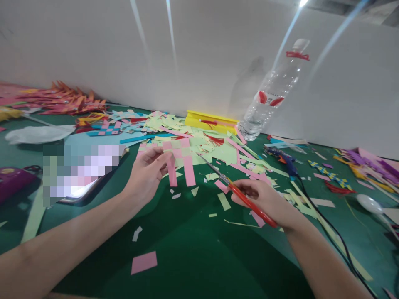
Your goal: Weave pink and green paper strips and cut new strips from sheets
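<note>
Between the thumb and fingers of my left hand point(149, 172) is a woven piece of pink and pale green paper point(179, 151), with two pink strips hanging down from it. My right hand point(258, 199) is closed around red-handled scissors point(246, 203). Their metal blades point up and left, toward the woven paper, and stay a short way to its right. Loose pale green and pink scraps lie behind and under both hands. A pink paper piece point(144, 263) rests on the green table point(187, 257) nearer to me.
A plastic bottle point(269, 97) leans on the wall behind a yellow folded strip point(212, 122). At left lie a phone point(90, 182) and a purple object point(15, 182). A glue gun point(285, 162) with a black cable and a white spoon point(369, 204) are at right.
</note>
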Available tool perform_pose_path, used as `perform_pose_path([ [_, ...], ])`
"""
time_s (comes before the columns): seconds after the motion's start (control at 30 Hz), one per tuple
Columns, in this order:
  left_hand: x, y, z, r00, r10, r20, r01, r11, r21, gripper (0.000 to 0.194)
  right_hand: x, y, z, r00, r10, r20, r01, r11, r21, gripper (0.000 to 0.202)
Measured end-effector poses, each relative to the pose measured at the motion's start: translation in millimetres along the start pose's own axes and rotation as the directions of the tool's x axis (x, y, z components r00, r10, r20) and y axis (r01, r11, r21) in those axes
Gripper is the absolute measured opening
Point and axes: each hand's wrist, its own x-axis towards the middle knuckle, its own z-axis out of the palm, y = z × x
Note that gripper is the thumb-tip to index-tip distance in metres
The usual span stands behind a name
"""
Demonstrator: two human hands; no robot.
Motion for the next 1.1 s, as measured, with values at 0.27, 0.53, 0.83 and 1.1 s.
perform_pose_path([
  [0.27,1.1,1.2,-0.5,1.000,0.003,0.003,-0.003,1.000,-0.006,0.013,2.7,4.3,0.3,1.000,0.021,-0.011,-0.021,1.000,-0.006,0.033],
  [0.53,7.1,7.7,-1.3,0.991,0.031,-0.128,-0.032,0.999,-0.006,0.012,1.0,2.6,-0.5,0.996,0.046,-0.071,-0.050,0.997,-0.063,0.046],
  [0.83,4.4,5.1,-0.2,0.995,-0.001,-0.101,-0.008,0.996,-0.083,0.013,-2.4,-7.0,2.8,0.996,0.070,0.054,-0.063,0.990,-0.128,0.051],
  [1.1,-0.6,4.9,3.9,0.998,-0.023,-0.053,0.018,0.995,-0.096,0.014,-4.3,-7.2,5.6,0.998,0.040,0.043,-0.034,0.990,-0.134,0.051],
])
